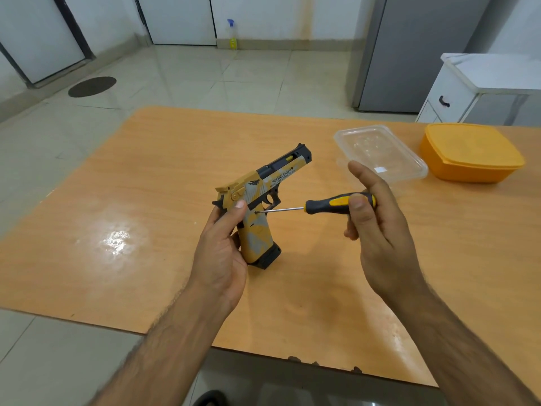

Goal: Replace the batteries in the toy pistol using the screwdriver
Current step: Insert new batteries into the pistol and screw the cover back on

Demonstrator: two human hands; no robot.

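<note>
My left hand (221, 247) grips the yellow, grey and black toy pistol (260, 200) by the back of its handle, thumb on the side, and holds it above the table with the muzzle pointing away to the right. My right hand (377, 227) holds a screwdriver (330, 204) with a black and yellow handle, thumb on top and the index finger raised. The thin metal shaft points left and its tip touches the side of the pistol's grip, just below the trigger guard.
The orange wooden table (146, 230) carries a clear plastic container (380, 153) and a closed orange box (471, 152) at the far right. Beyond the table are a tiled floor, a grey fridge (415, 54) and a white cabinet (468, 86).
</note>
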